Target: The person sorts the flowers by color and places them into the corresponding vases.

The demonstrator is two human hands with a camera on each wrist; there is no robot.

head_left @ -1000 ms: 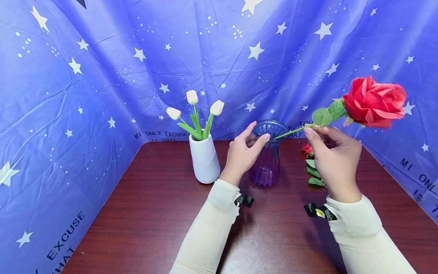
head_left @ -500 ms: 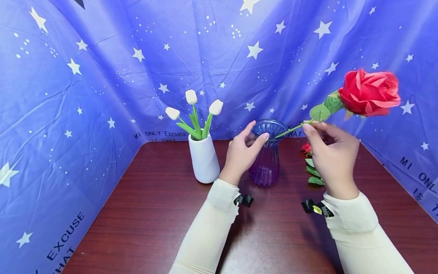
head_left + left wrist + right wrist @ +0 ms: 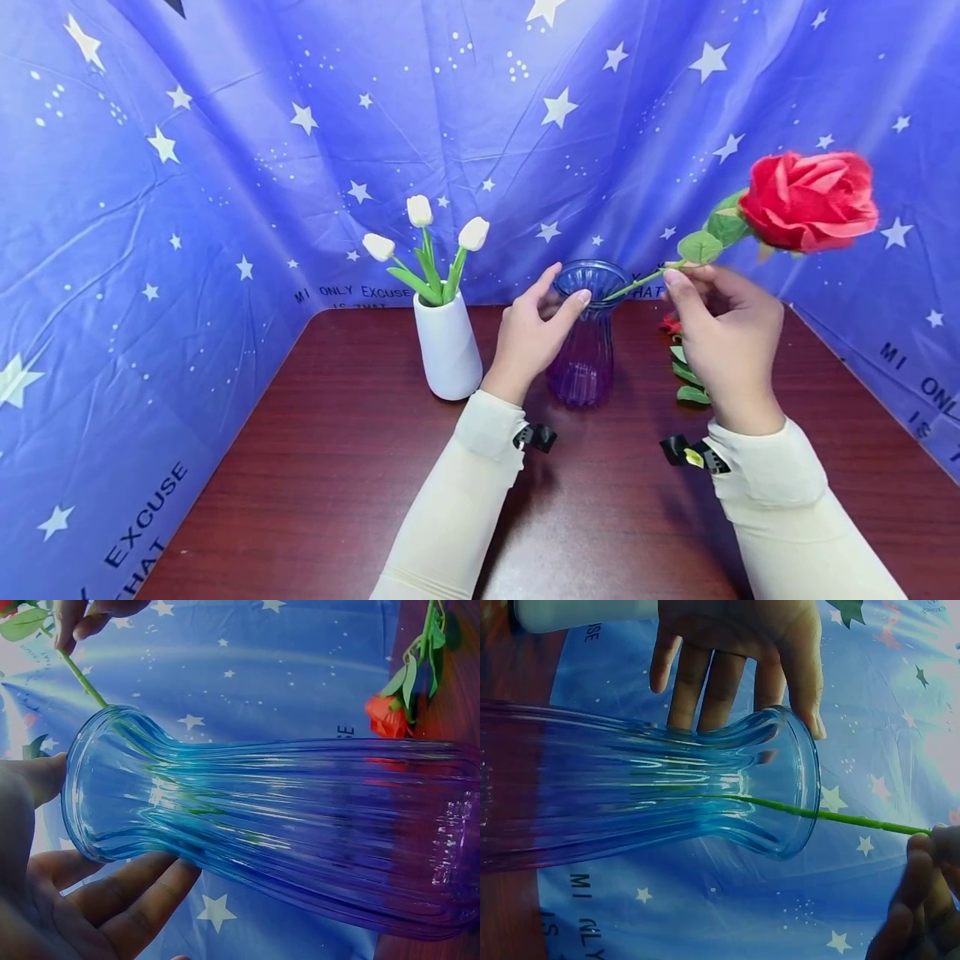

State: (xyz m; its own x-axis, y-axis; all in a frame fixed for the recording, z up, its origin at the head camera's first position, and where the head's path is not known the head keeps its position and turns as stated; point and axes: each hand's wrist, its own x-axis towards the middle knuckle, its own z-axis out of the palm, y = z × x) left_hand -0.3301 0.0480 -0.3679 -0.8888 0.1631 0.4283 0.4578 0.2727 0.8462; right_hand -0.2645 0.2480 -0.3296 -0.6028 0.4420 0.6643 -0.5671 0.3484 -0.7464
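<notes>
A ribbed glass vase, blue at the top and purple below, stands upright on the table. My left hand steadies it at the neck, the thumb on the rim and the fingers along the far side, as the left wrist view shows on the vase. My right hand pinches the green stem of a large red rose. The rose leans to the right, its bloom above that hand. In the right wrist view the lower stem passes through the mouth and down inside the vase.
Left of the glass vase stands a white vase with white tulips. Another red rose lies on the dark red wooden table behind my right hand, partly hidden. A blue star-patterned cloth surrounds the table.
Over the first half second my right hand and the rose shift slightly up and to the left. Since then both stay almost in place. My left hand keeps its hold on the vase.
</notes>
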